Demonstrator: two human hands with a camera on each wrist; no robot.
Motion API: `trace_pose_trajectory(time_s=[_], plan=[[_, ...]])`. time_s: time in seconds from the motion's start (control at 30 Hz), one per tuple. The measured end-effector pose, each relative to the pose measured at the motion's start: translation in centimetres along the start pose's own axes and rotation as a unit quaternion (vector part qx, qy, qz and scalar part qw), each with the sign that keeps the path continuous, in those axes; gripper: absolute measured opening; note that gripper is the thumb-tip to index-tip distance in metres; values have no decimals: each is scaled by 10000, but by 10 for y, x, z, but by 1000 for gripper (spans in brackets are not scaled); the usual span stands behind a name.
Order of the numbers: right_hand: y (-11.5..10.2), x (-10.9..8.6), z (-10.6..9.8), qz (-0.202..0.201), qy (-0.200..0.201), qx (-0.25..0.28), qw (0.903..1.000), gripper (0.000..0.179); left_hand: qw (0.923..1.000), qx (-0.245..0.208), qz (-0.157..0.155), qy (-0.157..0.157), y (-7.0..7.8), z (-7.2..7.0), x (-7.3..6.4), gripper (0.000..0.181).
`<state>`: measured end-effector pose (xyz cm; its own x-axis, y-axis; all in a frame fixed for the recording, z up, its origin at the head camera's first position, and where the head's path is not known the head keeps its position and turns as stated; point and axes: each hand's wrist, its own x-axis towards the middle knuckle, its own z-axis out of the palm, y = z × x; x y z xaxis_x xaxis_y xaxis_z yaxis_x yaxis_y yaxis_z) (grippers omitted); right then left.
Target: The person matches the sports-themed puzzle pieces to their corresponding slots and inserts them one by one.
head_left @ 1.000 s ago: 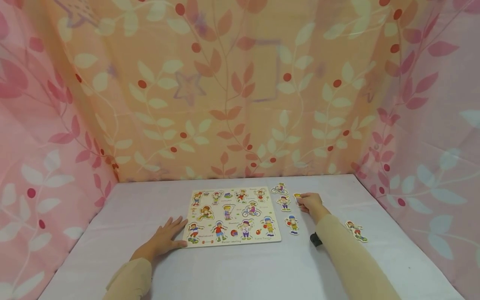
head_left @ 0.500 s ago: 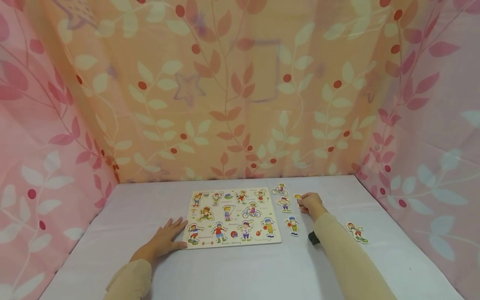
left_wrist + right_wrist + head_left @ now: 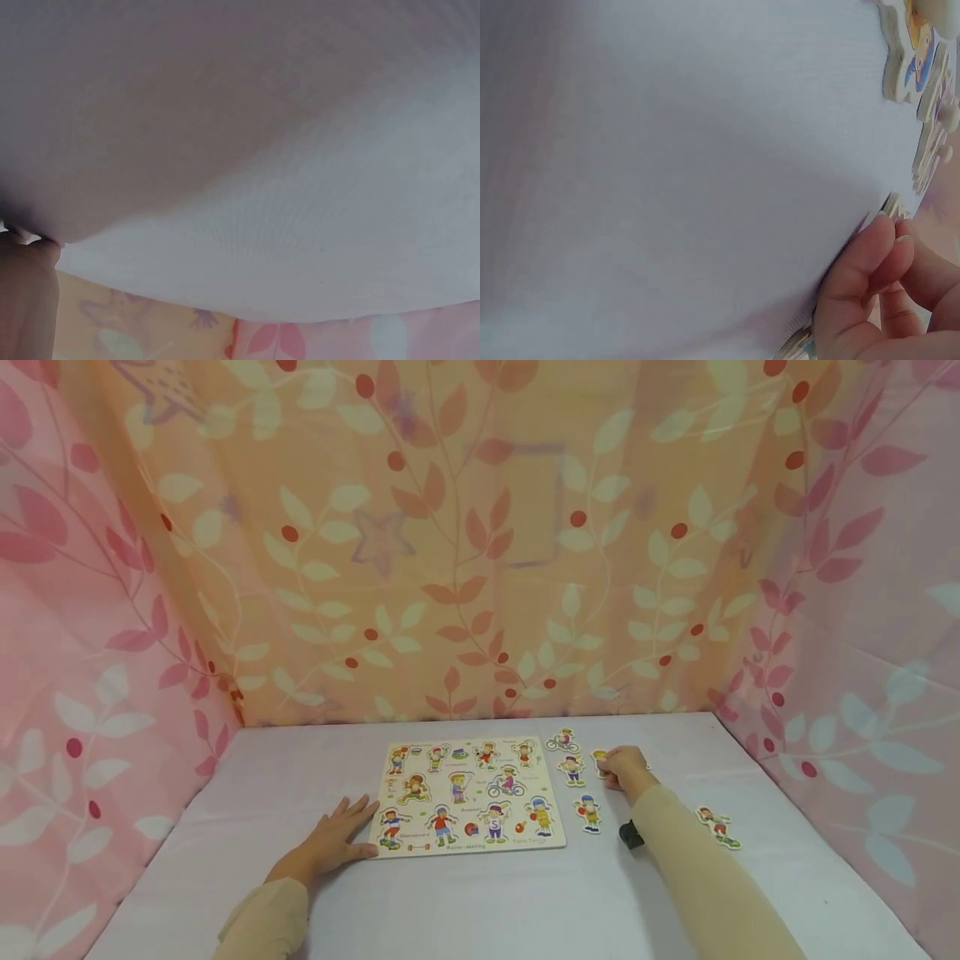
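Observation:
A flat puzzle board [image 3: 442, 800] printed with children at sports lies on the table. At its left edge my left hand [image 3: 335, 837] rests with fingers spread, the thumb by the near corner. To the board's right, my right hand [image 3: 624, 768] pinches a puzzle piece [image 3: 599, 762] shaped like a child, and its fingers hide most of that piece. The right wrist view has the curled fingers [image 3: 870, 259] low over the cloth, a piece's edge showing beyond them. Around this hand lie a cyclist piece [image 3: 562, 741], a purple-capped child piece [image 3: 572, 771] and a blue-capped child piece [image 3: 588, 814].
A skateboarder piece [image 3: 717, 827] lies farther right, beyond the right forearm. Pale knobs [image 3: 949, 116] stand up from pieces in the right wrist view. White cloth [image 3: 480, 910] covers the table, and a floral curtain [image 3: 465, 610] encloses the back and sides.
The right hand's fingers have drawn in slightly over the puzzle piece since the first frame. My left hand stays by the board, and the head view shifts a little.

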<state>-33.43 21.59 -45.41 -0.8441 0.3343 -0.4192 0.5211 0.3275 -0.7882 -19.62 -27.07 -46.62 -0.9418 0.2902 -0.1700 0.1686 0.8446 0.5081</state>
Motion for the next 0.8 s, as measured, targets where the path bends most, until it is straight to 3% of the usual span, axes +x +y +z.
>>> trace_pose_trajectory(time_s=[0.57,0.8], plan=[[-2,-28,-8,-520,-255,181,9982,24,9999,73,-79,17,-6,5,4,89],[-6,-46,-7,-1081,-325,-114,9935,23,9999,66,-117,15,-3,4,2,89]])
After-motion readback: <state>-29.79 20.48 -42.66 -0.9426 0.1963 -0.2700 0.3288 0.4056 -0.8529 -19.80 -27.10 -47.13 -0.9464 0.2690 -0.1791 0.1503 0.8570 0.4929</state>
